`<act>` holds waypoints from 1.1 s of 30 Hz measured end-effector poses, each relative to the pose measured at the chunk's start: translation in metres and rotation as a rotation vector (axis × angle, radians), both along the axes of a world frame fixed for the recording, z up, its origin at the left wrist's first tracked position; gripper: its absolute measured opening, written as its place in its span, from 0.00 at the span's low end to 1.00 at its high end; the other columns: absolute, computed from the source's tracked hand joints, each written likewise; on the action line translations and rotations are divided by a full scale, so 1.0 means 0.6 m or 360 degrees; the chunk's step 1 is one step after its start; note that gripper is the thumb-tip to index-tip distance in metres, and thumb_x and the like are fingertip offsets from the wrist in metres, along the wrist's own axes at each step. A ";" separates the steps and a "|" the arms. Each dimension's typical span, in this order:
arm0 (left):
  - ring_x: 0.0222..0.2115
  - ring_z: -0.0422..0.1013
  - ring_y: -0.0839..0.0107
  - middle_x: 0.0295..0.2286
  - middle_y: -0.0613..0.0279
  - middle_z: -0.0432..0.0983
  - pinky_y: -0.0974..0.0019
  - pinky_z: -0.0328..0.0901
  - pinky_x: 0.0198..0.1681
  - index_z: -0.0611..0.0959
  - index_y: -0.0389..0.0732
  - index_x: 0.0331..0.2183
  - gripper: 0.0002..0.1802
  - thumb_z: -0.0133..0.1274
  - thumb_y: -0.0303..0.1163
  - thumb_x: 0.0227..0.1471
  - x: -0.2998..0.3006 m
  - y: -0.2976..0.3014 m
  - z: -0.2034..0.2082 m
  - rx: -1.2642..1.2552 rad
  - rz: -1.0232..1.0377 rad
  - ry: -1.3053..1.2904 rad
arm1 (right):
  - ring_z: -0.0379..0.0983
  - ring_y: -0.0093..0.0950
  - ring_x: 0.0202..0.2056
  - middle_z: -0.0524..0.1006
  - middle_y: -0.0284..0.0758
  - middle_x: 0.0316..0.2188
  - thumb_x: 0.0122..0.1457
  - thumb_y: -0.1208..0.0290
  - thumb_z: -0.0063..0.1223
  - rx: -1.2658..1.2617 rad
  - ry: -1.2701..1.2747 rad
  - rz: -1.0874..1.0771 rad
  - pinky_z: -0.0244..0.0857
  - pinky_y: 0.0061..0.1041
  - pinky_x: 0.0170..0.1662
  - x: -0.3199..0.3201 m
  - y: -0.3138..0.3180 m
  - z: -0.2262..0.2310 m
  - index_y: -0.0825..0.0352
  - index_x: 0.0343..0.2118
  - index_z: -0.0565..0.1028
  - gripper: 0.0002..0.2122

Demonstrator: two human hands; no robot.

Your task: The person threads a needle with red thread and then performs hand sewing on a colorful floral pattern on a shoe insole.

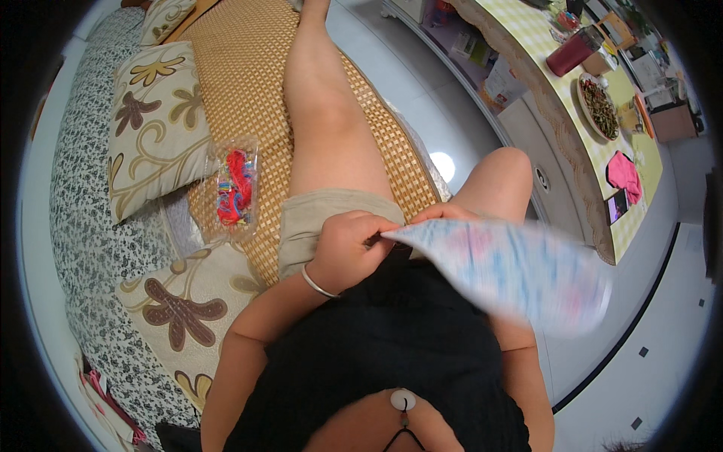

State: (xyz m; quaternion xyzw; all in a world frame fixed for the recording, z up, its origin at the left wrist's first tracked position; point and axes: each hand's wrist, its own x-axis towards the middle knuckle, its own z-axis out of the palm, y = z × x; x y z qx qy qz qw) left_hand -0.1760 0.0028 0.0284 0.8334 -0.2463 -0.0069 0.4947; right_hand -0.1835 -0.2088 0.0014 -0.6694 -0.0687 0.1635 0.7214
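A thin white cloth-like piece with blue and pink patches [520, 271] stretches to the right above my lap, its far end smeared by motion. At its narrow left tip, my left hand [350, 248] is closed, thumb and forefinger pinching the edge. Close beside it, my right hand [444, 214] has its fingertips on the upper edge; the piece hides most of that hand. On the woven mat to the left of my leg lies a clear plastic pack [236, 188] with bundled red, blue and multicoloured threads.
I sit on a couch with a woven mat [233, 68] and leaf-patterned cushions [154, 120]. To the right stands a cabinet-table with a checked cloth [520, 30], holding a dark red tumbler [574, 51], a plate of food [599, 107], a pink cloth [623, 175] and a phone [617, 206].
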 end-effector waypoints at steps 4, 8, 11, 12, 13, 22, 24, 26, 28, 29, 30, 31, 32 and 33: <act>0.20 0.73 0.75 0.23 0.55 0.77 0.76 0.69 0.26 0.79 0.29 0.31 0.07 0.52 0.24 0.51 0.000 0.003 0.000 -0.0566 0.0127 0.1257 | 0.60 0.10 0.24 0.69 0.23 0.22 0.53 0.80 0.56 0.0061 0.0329 -0.0152 0.54 0.11 0.28 0.004 0.018 0.010 0.70 0.35 0.75 0.06; 0.20 0.74 0.72 0.24 0.53 0.77 0.74 0.70 0.25 0.78 0.29 0.34 0.08 0.51 0.24 0.51 0.014 0.013 0.014 -0.0806 0.0209 0.1608 | 0.62 0.12 0.24 0.69 0.24 0.23 0.55 0.79 0.51 0.0113 0.0082 -0.0424 0.55 0.14 0.26 0.014 0.036 0.022 0.71 0.38 0.72 0.07; 0.20 0.74 0.72 0.24 0.52 0.77 0.74 0.70 0.25 0.77 0.29 0.34 0.08 0.50 0.23 0.52 0.015 0.016 0.019 -0.1026 0.0211 0.1647 | 0.66 0.17 0.24 0.71 0.29 0.22 0.54 0.80 0.51 -0.0113 -0.0100 -0.0522 0.60 0.18 0.27 0.008 0.038 0.042 0.71 0.37 0.72 0.08; 0.20 0.74 0.72 0.24 0.52 0.77 0.73 0.70 0.25 0.77 0.29 0.34 0.08 0.50 0.23 0.52 0.013 0.016 0.020 -0.1047 0.0241 0.1630 | 0.67 0.19 0.24 0.72 0.31 0.22 0.53 0.81 0.51 -0.0248 -0.0346 -0.0450 0.60 0.19 0.27 0.008 0.038 0.050 0.71 0.38 0.72 0.08; 0.20 0.73 0.72 0.24 0.53 0.77 0.73 0.70 0.25 0.77 0.29 0.34 0.08 0.50 0.23 0.52 0.011 0.016 0.020 -0.1067 0.0271 0.1614 | 0.69 0.22 0.24 0.72 0.33 0.22 0.53 0.82 0.51 -0.0382 -0.0591 -0.0375 0.61 0.21 0.27 0.008 0.038 0.059 0.71 0.38 0.72 0.09; 0.22 0.73 0.75 0.26 0.56 0.77 0.73 0.70 0.27 0.78 0.30 0.34 0.07 0.52 0.24 0.52 0.004 0.015 0.022 -0.0968 0.0266 0.1370 | 0.70 0.35 0.20 0.71 0.39 0.20 0.45 0.83 0.55 -0.0731 -0.1058 -0.0374 0.62 0.29 0.22 -0.007 0.055 0.071 0.68 0.29 0.72 0.07; 0.22 0.73 0.76 0.26 0.57 0.77 0.74 0.70 0.27 0.78 0.30 0.34 0.07 0.52 0.24 0.52 0.002 0.014 0.021 -0.0960 0.0271 0.1332 | 0.69 0.35 0.19 0.70 0.38 0.18 0.44 0.83 0.55 -0.0797 -0.1195 -0.0383 0.61 0.29 0.21 -0.006 0.057 0.071 0.68 0.29 0.73 0.07; 0.23 0.73 0.77 0.26 0.58 0.77 0.74 0.70 0.27 0.78 0.30 0.33 0.07 0.52 0.24 0.52 0.001 0.013 0.022 -0.0952 0.0282 0.1309 | 0.69 0.34 0.19 0.69 0.37 0.17 0.44 0.82 0.56 -0.0852 -0.1274 -0.0395 0.61 0.30 0.21 -0.006 0.058 0.070 0.68 0.28 0.73 0.07; 0.24 0.73 0.78 0.27 0.58 0.77 0.75 0.70 0.27 0.78 0.31 0.33 0.06 0.52 0.24 0.52 -0.001 0.012 0.021 -0.0968 0.0280 0.1295 | 0.69 0.34 0.18 0.69 0.36 0.16 0.43 0.82 0.56 -0.0893 -0.1296 -0.0407 0.60 0.30 0.21 -0.006 0.059 0.069 0.68 0.27 0.73 0.07; 0.24 0.73 0.78 0.27 0.59 0.77 0.76 0.70 0.27 0.78 0.31 0.33 0.06 0.51 0.24 0.52 -0.002 0.011 0.020 -0.0976 0.0279 0.1287 | 0.68 0.34 0.18 0.69 0.36 0.16 0.43 0.82 0.56 -0.0898 -0.1298 -0.0406 0.60 0.30 0.21 -0.006 0.059 0.068 0.68 0.27 0.73 0.07; 0.25 0.73 0.78 0.27 0.59 0.77 0.76 0.70 0.27 0.78 0.31 0.33 0.06 0.52 0.23 0.52 -0.002 0.010 0.021 -0.0964 0.0287 0.1276 | 0.68 0.34 0.18 0.69 0.36 0.16 0.43 0.81 0.56 -0.0906 -0.1300 -0.0407 0.60 0.30 0.21 -0.006 0.060 0.067 0.68 0.27 0.73 0.07; 0.25 0.73 0.78 0.27 0.59 0.77 0.76 0.70 0.27 0.78 0.31 0.33 0.06 0.52 0.23 0.52 -0.003 0.009 0.022 -0.0953 0.0296 0.1264 | 0.68 0.34 0.18 0.69 0.36 0.16 0.43 0.81 0.56 -0.0914 -0.1301 -0.0407 0.60 0.30 0.20 -0.006 0.060 0.067 0.67 0.27 0.73 0.07; 0.25 0.73 0.78 0.28 0.59 0.77 0.76 0.70 0.27 0.78 0.31 0.33 0.06 0.52 0.23 0.52 -0.003 0.008 0.022 -0.0942 0.0304 0.1252 | 0.68 0.34 0.18 0.69 0.36 0.16 0.43 0.81 0.56 -0.0916 -0.1304 -0.0413 0.60 0.30 0.20 -0.005 0.060 0.066 0.67 0.27 0.73 0.07; 0.26 0.73 0.78 0.28 0.59 0.77 0.76 0.70 0.27 0.78 0.31 0.33 0.06 0.52 0.23 0.52 -0.004 0.008 0.021 -0.0933 0.0305 0.1236 | 0.68 0.34 0.18 0.69 0.36 0.16 0.43 0.81 0.56 -0.0919 -0.1307 -0.0420 0.60 0.30 0.20 -0.005 0.060 0.065 0.67 0.27 0.73 0.07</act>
